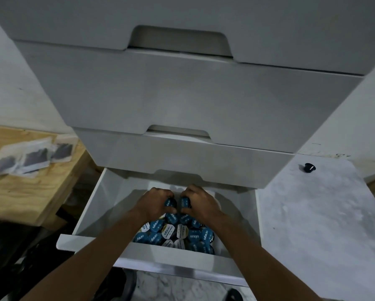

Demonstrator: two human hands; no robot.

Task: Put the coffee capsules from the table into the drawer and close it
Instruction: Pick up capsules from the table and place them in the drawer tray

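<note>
White drawer [160, 255] pulled open at the lower centre of the frame, its near end heaped with blue and pale foil-topped coffee capsules [182, 233]. Over the heap's far edge, left hand [154, 203] with grip curled round a blue capsule [168, 202], right hand [200, 203] likewise round a second blue capsule [184, 202] — the two almost touching. Above, closed drawers [182, 94] stacked. At right, on the marbled bench [312, 224], one dark capsule [309, 167] alone, well apart from the drawer. At left, a wooden bench [30, 192] with clear sachets [30, 158] of dark contents.
</note>
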